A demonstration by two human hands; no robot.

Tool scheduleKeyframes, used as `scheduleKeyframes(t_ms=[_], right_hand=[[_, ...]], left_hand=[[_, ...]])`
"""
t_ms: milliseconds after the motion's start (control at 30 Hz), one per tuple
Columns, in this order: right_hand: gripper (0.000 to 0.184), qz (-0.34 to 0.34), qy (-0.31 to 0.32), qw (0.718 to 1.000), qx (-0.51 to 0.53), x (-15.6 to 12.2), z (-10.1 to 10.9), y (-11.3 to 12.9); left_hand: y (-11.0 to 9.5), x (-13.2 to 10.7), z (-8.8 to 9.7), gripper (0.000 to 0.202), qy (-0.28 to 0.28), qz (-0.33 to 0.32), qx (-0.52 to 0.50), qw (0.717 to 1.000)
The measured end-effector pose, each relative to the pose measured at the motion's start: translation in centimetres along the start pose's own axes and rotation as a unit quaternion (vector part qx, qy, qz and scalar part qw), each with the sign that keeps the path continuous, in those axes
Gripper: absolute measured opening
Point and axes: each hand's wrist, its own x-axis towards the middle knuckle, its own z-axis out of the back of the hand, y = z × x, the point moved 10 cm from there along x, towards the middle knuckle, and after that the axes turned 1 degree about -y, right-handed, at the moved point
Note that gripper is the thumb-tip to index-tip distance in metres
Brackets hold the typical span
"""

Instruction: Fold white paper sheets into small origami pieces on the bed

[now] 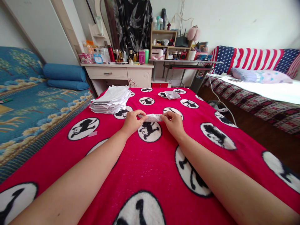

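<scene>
A narrow folded strip of printed paper [154, 117] stretches between my two hands, just over the red cloth [138, 162] with black-and-white round patterns. My left hand [134, 121] pinches its left end between thumb and fingers. At the right end, my right hand [173, 123] grips it the same way. A small peak of paper sticks up along the strip's upper edge. Beyond my left hand lies a thick stack of loose white sheets [111, 98]. Farther back to the right is a small folded paper piece [172, 95], flat on the cloth.
A small pale scrap [92, 133] lies on the cloth at the left. Behind the table stand a white dresser [140, 75] crowded with bottles and a desk with shelves [164, 47]. A blue sofa [47, 109] flanks the left; a white cable [220, 97] hangs at the right.
</scene>
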Motion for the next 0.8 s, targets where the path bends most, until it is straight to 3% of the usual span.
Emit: scheduleKeyframes(t_ms=[233,467,700,800], right_hand=[[0.014,0.031,0.028,0.998,0.047,-0.3,-0.4,1.3],[0.013,0.035,0.044,0.997,0.047,-0.5,-0.7,1.9],[0.019,0.030,0.033,0.998,0.047,-0.6,-0.6,1.9],[0.043,0.031,0.008,0.998,0.045,-0.7,-0.2,1.7]], left_hand=[[0.8,-0.5,-1.9,0.055,0.059,0.039,-0.064,0.995],[0.2,-0.4,-1.8,0.023,0.062,0.007,0.005,0.998],[-1.5,-0.3,-1.1,0.011,0.035,-0.039,0.023,0.998],[-1.6,-0.4,-1.4,0.010,0.045,-0.043,0.021,0.998]])
